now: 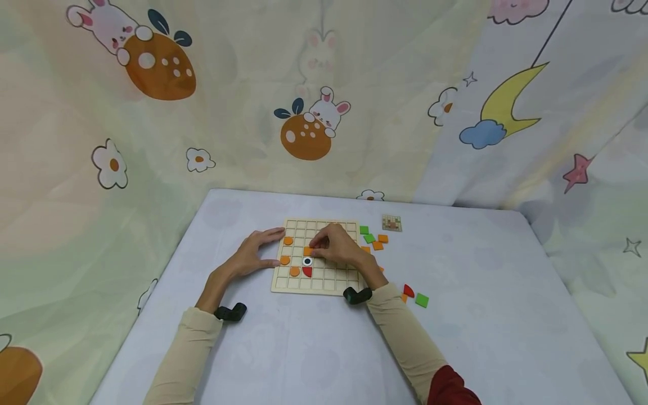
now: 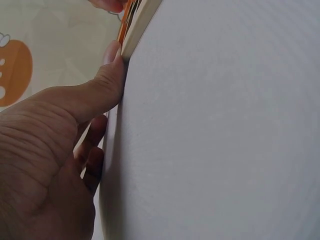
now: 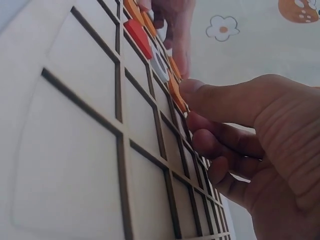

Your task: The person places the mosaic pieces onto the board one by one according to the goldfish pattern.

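A wooden grid board (image 1: 329,284) lies on the white-covered table. Along its left edge, my left hand (image 1: 250,253) rests with fingers and thumb spread, touching the rim. My right hand (image 1: 336,244) pinches an orange square tile (image 1: 307,251) between thumb and fingers, at a cell left of the board's middle. Just below that tile sit a round eye piece (image 1: 307,261) and a red quarter-circle (image 1: 307,272). Several orange discs (image 1: 288,241) lie in the left columns. In the right wrist view, the orange tile (image 3: 176,92) shows at the thumb tip, partly hidden by it.
Right of the board lie green squares (image 1: 364,230) and orange squares (image 1: 383,239), some partly behind the right arm. A small pattern card (image 1: 392,223) is at the back. Nearer me are a loose red quarter-circle (image 1: 408,291) and a green square (image 1: 422,300).
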The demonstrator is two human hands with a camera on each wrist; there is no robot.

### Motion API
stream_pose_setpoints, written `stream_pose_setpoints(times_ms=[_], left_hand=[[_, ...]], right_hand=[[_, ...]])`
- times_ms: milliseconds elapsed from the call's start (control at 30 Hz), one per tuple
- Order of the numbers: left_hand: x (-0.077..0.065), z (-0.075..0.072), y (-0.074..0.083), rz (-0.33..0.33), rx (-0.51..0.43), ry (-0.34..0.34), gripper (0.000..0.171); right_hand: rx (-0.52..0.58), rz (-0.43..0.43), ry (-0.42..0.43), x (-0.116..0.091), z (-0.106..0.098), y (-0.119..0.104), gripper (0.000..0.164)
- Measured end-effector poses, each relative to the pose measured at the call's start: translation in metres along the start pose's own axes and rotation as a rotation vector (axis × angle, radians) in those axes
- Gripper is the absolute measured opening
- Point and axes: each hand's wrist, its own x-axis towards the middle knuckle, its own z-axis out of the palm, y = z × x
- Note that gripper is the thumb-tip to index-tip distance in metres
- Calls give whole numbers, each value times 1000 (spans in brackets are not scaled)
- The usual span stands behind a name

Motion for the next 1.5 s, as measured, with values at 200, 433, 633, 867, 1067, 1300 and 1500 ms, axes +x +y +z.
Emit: stream_pose_setpoints(times_ms=[200,433,633,867,1067,1300,1500], left_hand=[[0,1,3,-11,6,2,88],[-1,2,0,-10,14,8,88],[-1,3,-1,1,21,11,88],[-2,1,1,1,18,13,88],[-2,2,1,1,16,7,88],[-2,2,3,-1,9,3,88],[-1,2,3,15,29,13,88]], right_hand=[[-43,6,21,-10,-15,-3,17],[-15,52,36,-26,-40,5,20],[-19,52,53,-40,-55,16,20],[-49,98,79,-53,-68,28,22],[-82,123,123,-65,-78,38,26],[-87,183,167,-79,-90,54,34],[-97,223,163,-88,-100,58,31]])
